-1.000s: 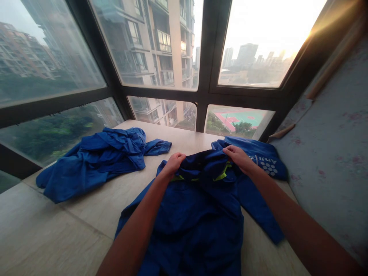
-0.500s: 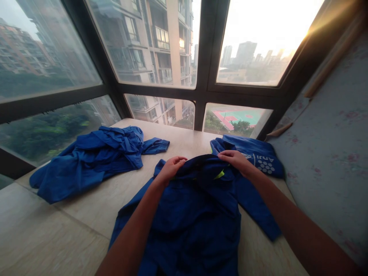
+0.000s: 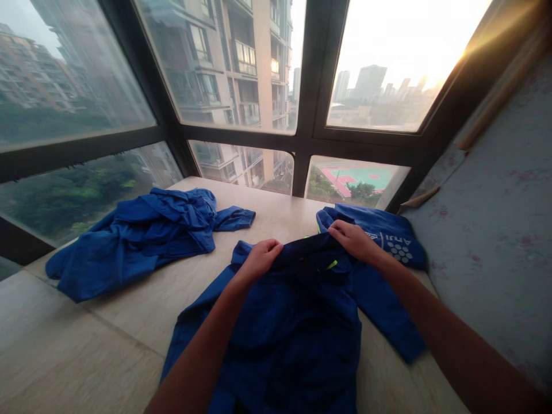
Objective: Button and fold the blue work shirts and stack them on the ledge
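Note:
A dark blue jacket (image 3: 297,328) lies spread on the stone-like sill in front of me, its sleeves out to either side. My left hand (image 3: 262,259) is closed on the left end of its collar edge, thumb on top. At the other end, my right hand (image 3: 350,238) pinches the same edge. Between both hands the collar band is stretched fairly straight and raised a little, with a small yellow-green strip showing on the inside near the right hand. The jacket's bottom part runs out of view below, and my left forearm covers part of its left side.
A crumpled blue garment (image 3: 142,241) with an elastic cuff lies on the left of the sill (image 3: 116,356). Behind my right hand is a folded blue garment (image 3: 383,230) with white print, against the floral wall (image 3: 487,247). Dark-framed windows (image 3: 302,86) enclose the far side.
The collar edge, loosely curved before, is now pulled straighter between my hands. My left hand has moved slightly right and down and its fingers have closed more. The other garments stay put.

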The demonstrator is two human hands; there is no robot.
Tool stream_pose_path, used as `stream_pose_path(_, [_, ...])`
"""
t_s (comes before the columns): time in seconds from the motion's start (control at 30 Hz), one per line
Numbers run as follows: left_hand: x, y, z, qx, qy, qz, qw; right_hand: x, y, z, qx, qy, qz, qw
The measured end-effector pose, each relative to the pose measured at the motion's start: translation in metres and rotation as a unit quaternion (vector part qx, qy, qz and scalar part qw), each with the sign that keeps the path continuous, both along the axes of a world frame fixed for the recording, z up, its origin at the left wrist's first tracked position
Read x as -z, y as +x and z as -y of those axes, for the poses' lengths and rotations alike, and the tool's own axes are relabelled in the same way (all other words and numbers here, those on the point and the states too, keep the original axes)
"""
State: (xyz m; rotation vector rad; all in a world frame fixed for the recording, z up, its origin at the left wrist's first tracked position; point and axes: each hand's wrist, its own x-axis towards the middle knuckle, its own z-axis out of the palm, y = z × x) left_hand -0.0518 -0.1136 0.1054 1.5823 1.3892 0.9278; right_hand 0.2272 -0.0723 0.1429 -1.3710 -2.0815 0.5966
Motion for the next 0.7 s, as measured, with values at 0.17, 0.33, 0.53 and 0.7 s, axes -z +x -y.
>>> stream_pose_path(0.17, [0.001, 0.002, 0.002, -0.002, -0.017, 0.058, 0.998, 0.004, 0.003, -0.012, 0.004, -0.162, -0.142, 0.976])
stream_pose_path(0.33, [0.012, -0.001, -0.006, -0.058, -0.041, 0.127, 0.989, 0.009, 0.007, -0.017, -0.023, -0.367, -0.311, 0.877])
stream_pose_path(0.53, [0.029, -0.014, -0.010, -0.098, -0.027, 0.121, 0.987, 0.027, 0.016, -0.027, 0.015, -0.341, -0.393, 0.854])
stream_pose_path(0.7, [0.040, -0.020, -0.008, -0.096, -0.047, 0.184, 0.977, 0.036, 0.019, -0.033, -0.003, -0.280, -0.409, 0.868])
